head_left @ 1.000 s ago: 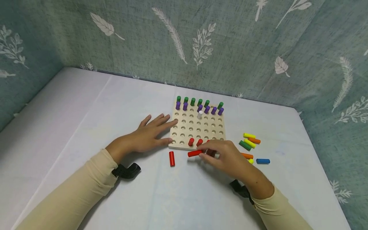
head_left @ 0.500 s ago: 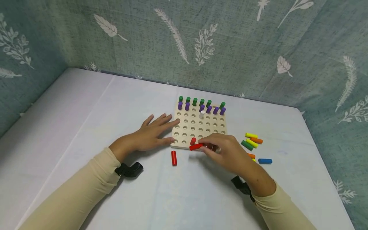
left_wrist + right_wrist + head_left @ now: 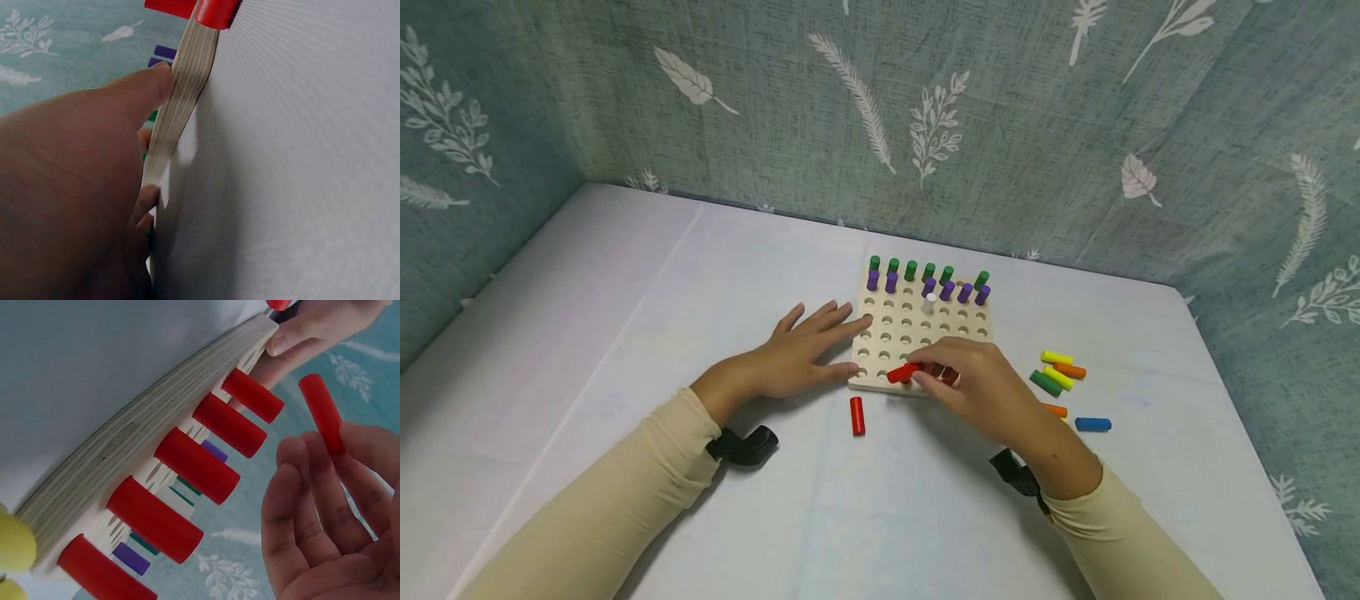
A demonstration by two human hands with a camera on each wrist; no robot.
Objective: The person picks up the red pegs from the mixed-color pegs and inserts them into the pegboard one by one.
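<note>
A square wooden pegboard [image 3: 886,337] lies on the table. My left hand [image 3: 797,354] spreads its fingers at the board's left side; thumb and a fingertip touch the edge. My right hand [image 3: 973,383] pinches a red peg [image 3: 322,412] between thumb and fingers, tilted, above the board's front row. Beneath it, several red pegs [image 3: 197,465] stand in that front row, mostly hidden by the hand in the head view. Along the back stand green pegs [image 3: 911,271] and a row of purple pegs [image 3: 891,283]. A white peg [image 3: 929,303] stands just before the purple ones.
One loose red peg [image 3: 857,417] lies in front of the board. To the right lie yellow pegs [image 3: 1057,357], a green peg [image 3: 1046,383], orange pegs [image 3: 1071,371] and a blue peg [image 3: 1093,425]. A patterned cloth [image 3: 760,117] hangs behind the table.
My right hand has carried the red peg from in front of the board's near edge up and slightly left, over the front row. The left hand stays at the board's side.
</note>
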